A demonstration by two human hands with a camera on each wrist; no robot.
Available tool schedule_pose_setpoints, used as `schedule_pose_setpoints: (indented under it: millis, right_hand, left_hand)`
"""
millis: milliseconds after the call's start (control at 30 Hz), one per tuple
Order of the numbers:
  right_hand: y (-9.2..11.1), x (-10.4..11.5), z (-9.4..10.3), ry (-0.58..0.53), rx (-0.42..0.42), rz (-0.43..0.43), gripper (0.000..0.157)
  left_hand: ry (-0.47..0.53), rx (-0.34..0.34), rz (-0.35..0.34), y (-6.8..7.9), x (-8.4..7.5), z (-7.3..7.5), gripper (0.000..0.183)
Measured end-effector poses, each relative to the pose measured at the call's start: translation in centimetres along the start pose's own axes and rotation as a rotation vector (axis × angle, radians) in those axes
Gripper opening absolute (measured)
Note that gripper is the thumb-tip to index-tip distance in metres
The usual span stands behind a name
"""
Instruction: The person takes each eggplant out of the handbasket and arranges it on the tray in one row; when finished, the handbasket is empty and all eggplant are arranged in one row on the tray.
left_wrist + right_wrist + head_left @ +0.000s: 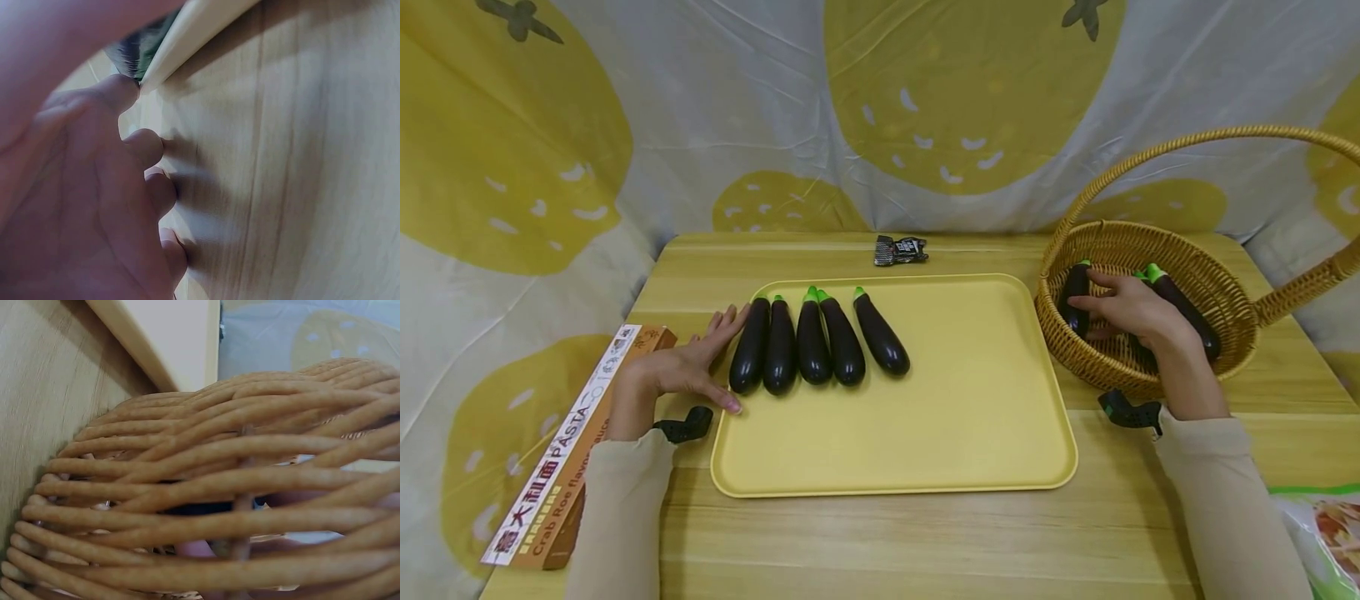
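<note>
Head view: right hand [1131,308] on an eggplant [1073,283] in a wicker basket, left hand [688,362] at the yellow tray [962,433]

The right hand reaches into the basket [1075,358], to the right of the tray, its fingers bent around one dark, glossy eggplant. It appears to grip it, though the weave hides the fingers in the right wrist view, so how firmly cannot be told. The left hand is spread wide and holds nothing; its thumb rests at the tray's left rim, just beside the nearest eggplant.

Five eggplants [815,343] lie on the tray's left half, green stems toward its far edge. Four sit close together; the rightmost one [882,335] lies apart, slanted. More eggplants [1186,312] are in the basket.

The likeliest trouble is a slip: the held skin looks smooth, and the basket's rim or tall arched handle [1138,158] could knock the eggplant loose during a lift. The forearm crosses the basket's near rim, so leaning there might tip it. Heavy pressure from the left hand could tilt the tray and set the rounded eggplants rolling, the separate one most easily.

Left of the tray lies a pasta box [561,454]; beyond its far edge, a small black packet [900,250].
</note>
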State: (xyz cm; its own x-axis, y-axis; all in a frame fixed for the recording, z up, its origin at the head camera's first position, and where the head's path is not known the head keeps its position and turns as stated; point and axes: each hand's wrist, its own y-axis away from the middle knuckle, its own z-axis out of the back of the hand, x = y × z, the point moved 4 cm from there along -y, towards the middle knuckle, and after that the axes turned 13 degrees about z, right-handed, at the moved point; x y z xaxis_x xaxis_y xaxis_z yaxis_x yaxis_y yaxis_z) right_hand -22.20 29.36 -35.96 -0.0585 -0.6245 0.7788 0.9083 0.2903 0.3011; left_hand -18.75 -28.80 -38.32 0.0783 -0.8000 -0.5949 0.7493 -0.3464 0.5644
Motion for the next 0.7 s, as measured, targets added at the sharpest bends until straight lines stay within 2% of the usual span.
schedule_pose_setpoints:
  millis: [200,467,700]
  right_hand:
    - [0.1,-0.1,0.1,-0.038,0.004,-0.004,0.078]
    - [0.2,0.0,0.4,-0.014,-0.002,0.013,0.076]
    - [1.1,0.7,1.0,-0.073,-0.007,0.040,0.072]
  left_hand:
    - [-0.019,-0.005,-0.001,-0.1,-0.1,0.0,0.150]
    - [-0.020,-0.005,0.002,0.0,0.1,0.0,0.151]
    - [-0.011,-0.007,-0.004,0.0,0.0,0.0,0.151]
